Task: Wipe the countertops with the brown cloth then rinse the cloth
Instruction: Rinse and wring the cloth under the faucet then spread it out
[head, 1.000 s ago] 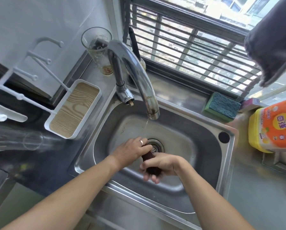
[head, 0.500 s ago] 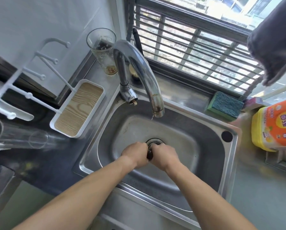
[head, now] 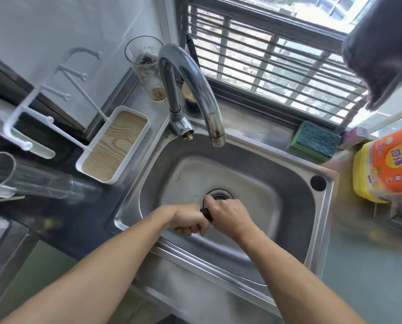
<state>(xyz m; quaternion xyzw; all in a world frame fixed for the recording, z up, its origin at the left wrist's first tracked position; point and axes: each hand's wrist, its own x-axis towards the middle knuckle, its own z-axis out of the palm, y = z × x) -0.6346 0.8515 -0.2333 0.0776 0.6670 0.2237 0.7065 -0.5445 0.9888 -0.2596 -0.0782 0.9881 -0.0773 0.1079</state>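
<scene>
By my faucet (head: 190,90) stands a drinking glass (head: 146,66); a green sponge (head: 314,141) lies on the window ledge, a yellow-orange detergent bottle (head: 387,164) right, a wood-grain tray (head: 113,146) left

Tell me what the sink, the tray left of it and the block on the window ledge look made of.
Sink: apparently stainless steel, brushed grey with bright reflections along the rim. Tray: white frame, likely plastic or coated metal, around a wood-grain panel, possibly only printed. Block: a scouring sponge, rough blue-green fibre pad over a green foam layer.
</scene>
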